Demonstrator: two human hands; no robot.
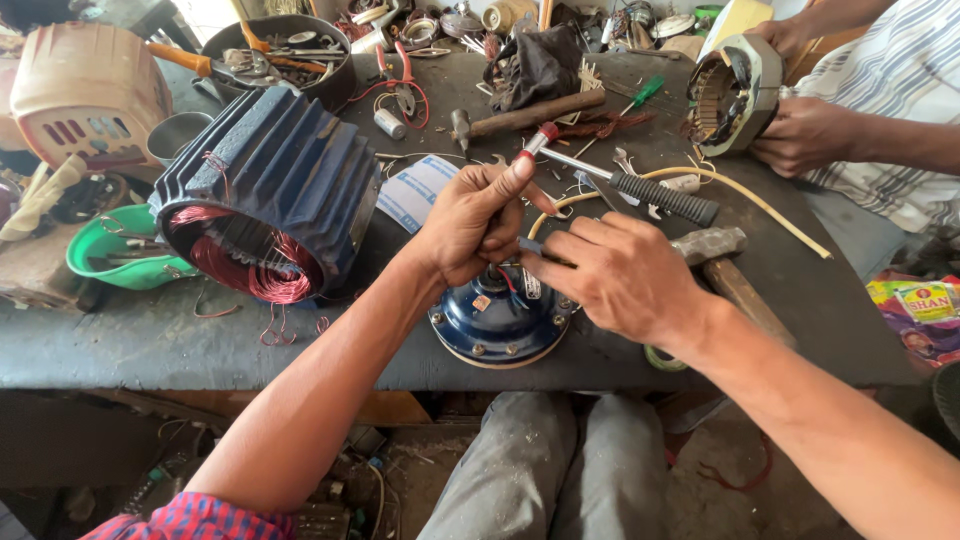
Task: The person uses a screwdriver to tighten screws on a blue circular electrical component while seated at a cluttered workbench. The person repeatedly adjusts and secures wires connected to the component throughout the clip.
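Left hand (470,222) fist closed round wires above blue motor cap (497,322) at bench (150,340) edge; right hand (620,275) pinching small dark tool; slip could snap wires, nudge cap off edge

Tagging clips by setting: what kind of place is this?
Likely a motor repair workshop. A finned stator with copper windings lies on the cluttered bench, hammers and screwdrivers lie about, and both hands work over a blue motor cover.
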